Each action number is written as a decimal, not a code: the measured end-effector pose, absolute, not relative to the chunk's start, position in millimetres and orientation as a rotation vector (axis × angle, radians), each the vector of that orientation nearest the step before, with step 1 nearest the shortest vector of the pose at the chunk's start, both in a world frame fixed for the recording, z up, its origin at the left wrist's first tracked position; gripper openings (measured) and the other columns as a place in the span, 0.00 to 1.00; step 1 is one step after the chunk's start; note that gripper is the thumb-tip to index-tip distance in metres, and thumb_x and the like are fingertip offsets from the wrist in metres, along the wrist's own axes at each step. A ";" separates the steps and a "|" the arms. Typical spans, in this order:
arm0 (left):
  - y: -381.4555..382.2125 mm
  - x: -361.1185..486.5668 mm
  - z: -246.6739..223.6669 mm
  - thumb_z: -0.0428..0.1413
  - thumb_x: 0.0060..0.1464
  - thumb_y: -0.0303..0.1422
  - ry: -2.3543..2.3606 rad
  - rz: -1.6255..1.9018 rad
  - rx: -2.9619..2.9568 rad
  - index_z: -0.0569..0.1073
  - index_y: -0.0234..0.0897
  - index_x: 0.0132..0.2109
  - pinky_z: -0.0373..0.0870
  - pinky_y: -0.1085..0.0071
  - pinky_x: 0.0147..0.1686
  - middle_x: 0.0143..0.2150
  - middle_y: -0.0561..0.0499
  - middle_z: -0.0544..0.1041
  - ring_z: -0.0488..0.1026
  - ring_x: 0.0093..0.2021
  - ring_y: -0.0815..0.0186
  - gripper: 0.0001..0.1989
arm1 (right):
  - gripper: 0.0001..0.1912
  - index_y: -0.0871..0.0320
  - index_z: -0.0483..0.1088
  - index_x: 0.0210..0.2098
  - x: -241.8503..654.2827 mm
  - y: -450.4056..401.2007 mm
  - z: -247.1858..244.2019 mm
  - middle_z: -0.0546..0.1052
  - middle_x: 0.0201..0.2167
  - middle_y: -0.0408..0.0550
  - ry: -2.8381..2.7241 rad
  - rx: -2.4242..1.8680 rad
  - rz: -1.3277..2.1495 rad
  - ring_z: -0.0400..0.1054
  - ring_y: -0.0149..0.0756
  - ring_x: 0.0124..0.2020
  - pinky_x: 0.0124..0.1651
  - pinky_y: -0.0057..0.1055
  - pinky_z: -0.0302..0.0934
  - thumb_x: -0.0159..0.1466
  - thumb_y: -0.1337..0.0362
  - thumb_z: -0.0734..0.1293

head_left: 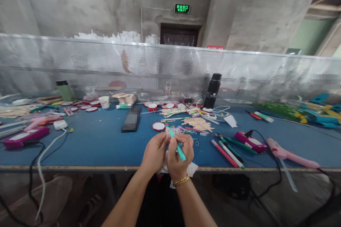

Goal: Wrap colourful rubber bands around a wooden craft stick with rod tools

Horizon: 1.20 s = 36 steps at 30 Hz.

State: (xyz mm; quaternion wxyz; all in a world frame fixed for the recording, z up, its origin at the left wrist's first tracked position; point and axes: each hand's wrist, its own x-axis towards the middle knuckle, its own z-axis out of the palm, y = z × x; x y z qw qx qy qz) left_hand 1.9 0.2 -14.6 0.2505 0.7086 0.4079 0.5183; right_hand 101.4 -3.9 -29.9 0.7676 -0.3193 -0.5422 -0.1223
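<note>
My left hand (153, 151) pinches a thin craft stick (167, 125) upright, its upper end coloured red and green. Between the fingers of my right hand (179, 159) is a turquoise marker pen (181, 152), slanted with its upper end close to the stick. Whether the tip touches the wood is too small to tell. A white paper (192, 169) lies partly hidden beneath my hands. Just beyond them are a round red-rimmed white piece (158, 126), a heap of small coloured rubber bands (177, 130) and a pile of plain craft sticks (198, 124).
Right of my hands lie a red marker (224, 153), green-handled pliers (231, 149), a purple box (250, 143) and a pink glue gun (289, 154) with cables. A black phone (131, 120) lies left. A black bottle (213, 91) stands by the perforated metal screen (149, 64).
</note>
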 end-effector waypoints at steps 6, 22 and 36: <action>-0.8 1.8 -13.6 0.50 0.70 0.44 1.107 1.418 1.927 0.71 0.38 0.33 0.63 0.71 0.35 0.32 0.52 0.76 0.68 0.33 0.64 0.19 | 0.06 0.53 0.67 0.36 101.7 -4.2 -29.6 0.75 0.31 0.40 -1.225 -0.696 -0.258 0.70 0.34 0.33 0.47 0.40 0.65 0.72 0.66 0.64; -0.5 1.5 -14.8 0.49 0.71 0.45 1.120 1.410 1.937 0.72 0.37 0.33 0.63 0.71 0.35 0.32 0.52 0.75 0.68 0.33 0.64 0.21 | 0.06 0.53 0.66 0.36 101.7 -4.2 -28.8 0.75 0.30 0.40 -1.221 -0.686 -0.281 0.70 0.34 0.32 0.45 0.38 0.65 0.71 0.67 0.64; -0.8 1.9 -13.6 0.49 0.71 0.45 1.118 1.427 1.938 0.73 0.37 0.33 0.64 0.71 0.35 0.33 0.51 0.77 0.70 0.34 0.63 0.21 | 0.06 0.53 0.67 0.37 101.0 -4.7 -28.2 0.75 0.31 0.40 -1.207 -0.699 -0.284 0.71 0.34 0.32 0.45 0.38 0.65 0.72 0.67 0.64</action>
